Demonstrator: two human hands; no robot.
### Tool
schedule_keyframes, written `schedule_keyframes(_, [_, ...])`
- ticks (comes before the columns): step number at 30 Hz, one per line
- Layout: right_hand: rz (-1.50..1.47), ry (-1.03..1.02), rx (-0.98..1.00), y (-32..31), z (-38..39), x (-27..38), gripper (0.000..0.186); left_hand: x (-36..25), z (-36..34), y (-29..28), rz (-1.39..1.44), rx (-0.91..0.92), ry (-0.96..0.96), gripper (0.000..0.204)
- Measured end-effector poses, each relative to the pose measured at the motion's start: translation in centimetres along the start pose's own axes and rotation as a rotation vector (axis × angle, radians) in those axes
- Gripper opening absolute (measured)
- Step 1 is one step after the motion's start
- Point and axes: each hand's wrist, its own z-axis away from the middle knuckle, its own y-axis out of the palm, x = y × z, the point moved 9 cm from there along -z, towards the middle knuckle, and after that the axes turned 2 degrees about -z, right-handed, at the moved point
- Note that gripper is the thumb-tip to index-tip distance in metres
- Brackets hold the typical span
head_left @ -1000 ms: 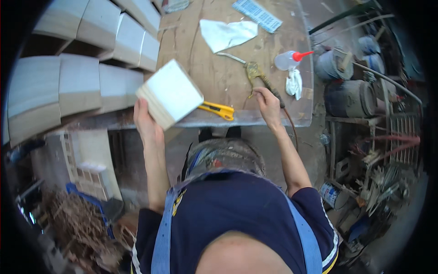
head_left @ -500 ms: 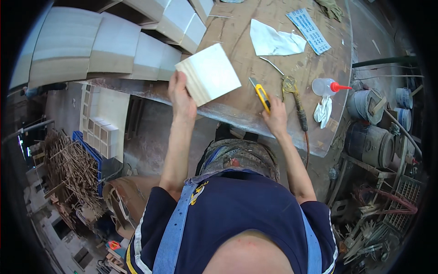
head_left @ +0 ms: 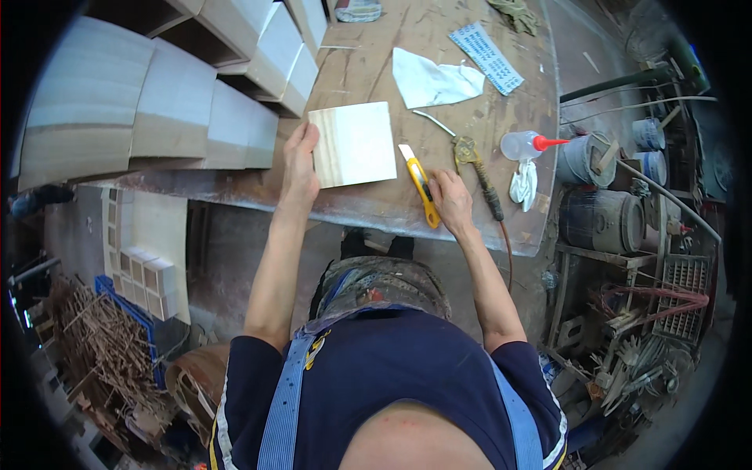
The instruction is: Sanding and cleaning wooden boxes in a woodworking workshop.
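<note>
My left hand (head_left: 301,164) grips the left edge of a square wooden piece (head_left: 356,145), pale with a browner grained strip at its left. It is over the near part of the worktable (head_left: 356,205); its depth is hard to judge. Right of it, a yellow utility knife (head_left: 424,196) lies slanted, its blade end pointing away from me. Beside the knife's handle is my right hand (head_left: 453,202), its fingers curled in and nothing visible in them. Just past that hand lies a tool with a bent metal tube and a wrapped handle (head_left: 487,192), a brown hose running from it.
Pale wooden boxes (head_left: 176,102) are stacked at the left. Farther back lie a white cloth (head_left: 435,78) and a blue-printed strip (head_left: 487,56). A red-tipped squeeze bottle (head_left: 518,146) and a white glove (head_left: 523,186) are near the right edge. Buckets (head_left: 583,163) stand beyond it.
The utility knife has left my right hand's grip and now lies beside it. My left hand has turned the wooden piece squarer to me. The whole view has shifted.
</note>
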Motion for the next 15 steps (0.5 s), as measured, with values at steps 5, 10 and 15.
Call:
schedule_keyframes(5, [-0.065, -0.049, -0.183, -3.3, -4.8, -0.4, 0.018, 0.0, -1.7, -1.1, -0.100, -0.023, -0.016, 0.034])
schedule_keyframes(10, [0.056, -0.071, -0.303, -5.7, -12.9, -3.7, 0.022, -3.3, -1.4, -0.4, -1.018, -0.171, 0.311, 0.032])
schedule_keyframes(15, [0.227, -0.061, -0.273, -6.6, -22.6, -7.8, 0.041, -3.7, -0.9, 0.8, -1.173, -0.304, 0.359, 0.026])
